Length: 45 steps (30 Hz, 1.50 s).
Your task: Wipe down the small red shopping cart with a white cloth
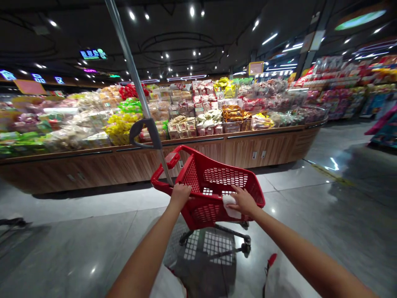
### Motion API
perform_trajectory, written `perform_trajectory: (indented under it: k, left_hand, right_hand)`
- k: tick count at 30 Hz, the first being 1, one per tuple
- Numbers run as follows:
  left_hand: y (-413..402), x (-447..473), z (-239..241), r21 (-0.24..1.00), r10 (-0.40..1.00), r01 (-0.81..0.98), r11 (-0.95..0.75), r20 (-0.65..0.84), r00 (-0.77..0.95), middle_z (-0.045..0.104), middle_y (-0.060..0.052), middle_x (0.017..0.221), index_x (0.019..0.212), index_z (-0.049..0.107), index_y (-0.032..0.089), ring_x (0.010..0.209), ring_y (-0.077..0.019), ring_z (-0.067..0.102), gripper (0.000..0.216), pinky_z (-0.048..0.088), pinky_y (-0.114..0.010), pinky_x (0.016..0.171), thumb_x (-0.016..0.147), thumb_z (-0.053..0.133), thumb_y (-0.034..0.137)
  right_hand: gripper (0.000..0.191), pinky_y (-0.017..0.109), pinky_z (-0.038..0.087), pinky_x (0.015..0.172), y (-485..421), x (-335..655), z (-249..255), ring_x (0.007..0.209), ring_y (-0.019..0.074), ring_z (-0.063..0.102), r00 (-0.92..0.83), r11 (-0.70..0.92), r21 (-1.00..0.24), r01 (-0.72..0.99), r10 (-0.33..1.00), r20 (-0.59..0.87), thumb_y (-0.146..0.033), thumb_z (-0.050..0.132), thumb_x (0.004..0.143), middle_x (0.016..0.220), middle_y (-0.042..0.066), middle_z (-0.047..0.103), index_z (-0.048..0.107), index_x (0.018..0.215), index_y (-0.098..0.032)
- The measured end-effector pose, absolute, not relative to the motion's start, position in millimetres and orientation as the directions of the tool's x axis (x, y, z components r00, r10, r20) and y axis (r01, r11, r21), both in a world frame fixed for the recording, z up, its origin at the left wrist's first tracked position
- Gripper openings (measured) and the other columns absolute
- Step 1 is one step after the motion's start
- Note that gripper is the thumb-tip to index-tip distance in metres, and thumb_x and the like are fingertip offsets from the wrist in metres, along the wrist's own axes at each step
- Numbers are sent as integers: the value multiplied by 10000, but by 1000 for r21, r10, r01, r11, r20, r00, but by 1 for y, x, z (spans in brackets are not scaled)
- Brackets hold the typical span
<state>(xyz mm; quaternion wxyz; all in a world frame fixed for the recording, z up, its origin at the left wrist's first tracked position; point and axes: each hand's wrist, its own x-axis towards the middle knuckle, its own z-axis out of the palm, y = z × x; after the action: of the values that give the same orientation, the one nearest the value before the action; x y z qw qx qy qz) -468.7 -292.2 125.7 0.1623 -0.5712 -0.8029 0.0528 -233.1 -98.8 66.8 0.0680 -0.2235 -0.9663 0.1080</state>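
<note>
A red plastic shopping cart (229,165) with perforated walls stands side-on in front of me, its handle to the left. My left hand (180,196) is closed over the near rim by the handle end. My right hand (244,201) holds a white cloth or tissue (231,207) against the outside of the near wall, its fingers reaching over the rim. A long grey pole (132,70) with a looped dark grip (145,134) rises from the cart's handle end, close to my left hand; its lower end is hidden.
Behind the cart runs a long wood-panelled display counter (204,153) heaped with packaged snacks. More stocked shelves (344,89) stand at the right. Grey tiled floor (102,244) lies around the cart, whose black caster (246,247) shows below. Part of a dark wheeled object (14,222) is at far left.
</note>
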Motion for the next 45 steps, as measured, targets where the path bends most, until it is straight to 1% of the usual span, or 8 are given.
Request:
perform_trajectory:
  k: [4,10,18,23,29,34,39,45]
  left_hand:
    - [-286,-462,125,-268,922,887,375,210,-327,699,-162,804,853,664,117,804,-321,643,279,403,-404,729,745,678,374]
    - [-277,-443,120,-241,905,879,411,223,-362,693,-163,815,860,668,113,803,-321,637,272,395,-405,732,738,683,355]
    - [-271,-433,119,-238,914,891,387,226,-337,697,-156,825,868,671,126,819,-309,638,262,384,-410,783,747,677,358]
    - [-274,-435,122,-239,924,900,364,219,-315,697,-164,819,871,670,115,812,-314,641,300,384,-402,754,752,672,390]
    - [-272,-429,122,-234,918,895,381,214,-335,695,-176,815,886,666,98,807,-322,641,318,386,-406,746,742,681,382]
    - [-275,-425,126,-227,908,885,406,208,-363,696,-175,843,886,668,101,827,-322,639,310,389,-406,757,747,676,378]
    - [-278,-426,129,-226,902,876,426,189,-389,697,-178,853,878,670,102,844,-322,637,301,391,-401,763,750,672,375]
    - [-280,-420,124,-231,908,884,407,210,-363,695,-169,827,874,673,106,848,-306,644,156,387,-402,773,803,570,200]
  right_hand:
    - [481,319,414,810,-85,-219,62,1012,268,591,-873,823,-311,476,485,-52,-466,615,792,1127,112,633,537,1184,-198]
    - [448,273,396,789,-134,-276,71,971,214,589,-900,866,-366,341,413,141,-339,549,854,1207,74,564,451,1285,-269]
    - [427,282,399,828,-134,-276,69,996,223,576,-896,840,-443,313,416,155,-327,520,866,1195,75,589,492,1283,-246]
    - [365,288,412,837,-62,-201,57,994,231,590,-884,796,-432,424,468,-5,-349,610,793,1115,73,649,610,1130,-212]
    - [449,393,332,990,-25,-160,61,1201,313,475,-844,828,-170,535,535,-49,-510,615,764,1307,163,522,653,1057,-172]
    - [390,338,403,857,-42,-165,62,1013,264,599,-840,795,-271,542,527,-134,-384,545,843,1095,120,651,548,1178,-184]
    - [406,302,398,848,-97,-209,66,1042,237,573,-904,839,-384,385,426,25,-318,561,835,1176,95,604,493,1223,-224]
    - [479,300,403,807,-176,-295,84,966,214,580,-909,865,-412,285,380,171,-354,554,850,1236,90,530,424,1300,-255]
